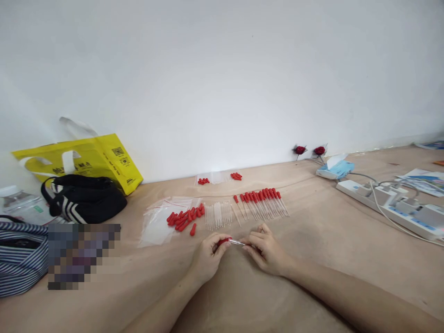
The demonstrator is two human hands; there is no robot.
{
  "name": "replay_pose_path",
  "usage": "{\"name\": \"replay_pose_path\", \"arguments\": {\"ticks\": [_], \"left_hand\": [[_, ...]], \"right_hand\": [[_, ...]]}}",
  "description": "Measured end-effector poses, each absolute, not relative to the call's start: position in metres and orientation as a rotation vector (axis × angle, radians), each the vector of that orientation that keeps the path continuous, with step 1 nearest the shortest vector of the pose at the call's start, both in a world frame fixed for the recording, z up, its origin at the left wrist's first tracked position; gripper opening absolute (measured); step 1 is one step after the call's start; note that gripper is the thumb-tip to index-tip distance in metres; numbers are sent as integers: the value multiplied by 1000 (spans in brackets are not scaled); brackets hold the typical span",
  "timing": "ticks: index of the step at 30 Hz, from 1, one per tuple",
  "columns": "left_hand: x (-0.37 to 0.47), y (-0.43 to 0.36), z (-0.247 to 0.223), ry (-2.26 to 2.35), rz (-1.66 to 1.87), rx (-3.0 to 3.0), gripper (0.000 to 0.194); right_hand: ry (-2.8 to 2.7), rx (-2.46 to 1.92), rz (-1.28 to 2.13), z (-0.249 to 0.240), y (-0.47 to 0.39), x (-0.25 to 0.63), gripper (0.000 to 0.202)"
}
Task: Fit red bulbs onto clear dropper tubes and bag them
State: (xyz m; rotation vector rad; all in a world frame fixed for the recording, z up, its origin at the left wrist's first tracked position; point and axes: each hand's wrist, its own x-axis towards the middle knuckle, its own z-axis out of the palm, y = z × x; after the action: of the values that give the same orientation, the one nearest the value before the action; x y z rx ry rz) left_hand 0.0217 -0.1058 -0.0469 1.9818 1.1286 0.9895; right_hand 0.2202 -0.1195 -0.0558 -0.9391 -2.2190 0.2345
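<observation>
My left hand (212,254) pinches a red rubber bulb (225,241) near the front of the table. My right hand (264,252) grips a clear glass tube (237,242), whose left end meets the bulb's mouth. Behind my hands lies a bunch of clear tubes (218,215) without bulbs. Loose red bulbs (183,219) are heaped to their left, partly on clear plastic bags (156,226). To the right, several tubes with red bulbs on their upper ends (262,203) lie side by side in a slanting row.
Small groups of red bulbs (236,176) and a clear bag (217,177) lie by the wall. At the left are a yellow bag (104,162), a black pouch (93,199) and a striped bag (24,254). A tissue pack (336,170) and a power strip (391,203) lie right.
</observation>
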Motion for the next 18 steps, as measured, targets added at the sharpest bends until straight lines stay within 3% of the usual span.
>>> {"name": "replay_pose_path", "arguments": {"ticks": [18], "left_hand": [[25, -109, -49, 1137, 988, 1820, 17]], "right_hand": [[-2252, -993, 226, -54, -122, 221, 21]]}}
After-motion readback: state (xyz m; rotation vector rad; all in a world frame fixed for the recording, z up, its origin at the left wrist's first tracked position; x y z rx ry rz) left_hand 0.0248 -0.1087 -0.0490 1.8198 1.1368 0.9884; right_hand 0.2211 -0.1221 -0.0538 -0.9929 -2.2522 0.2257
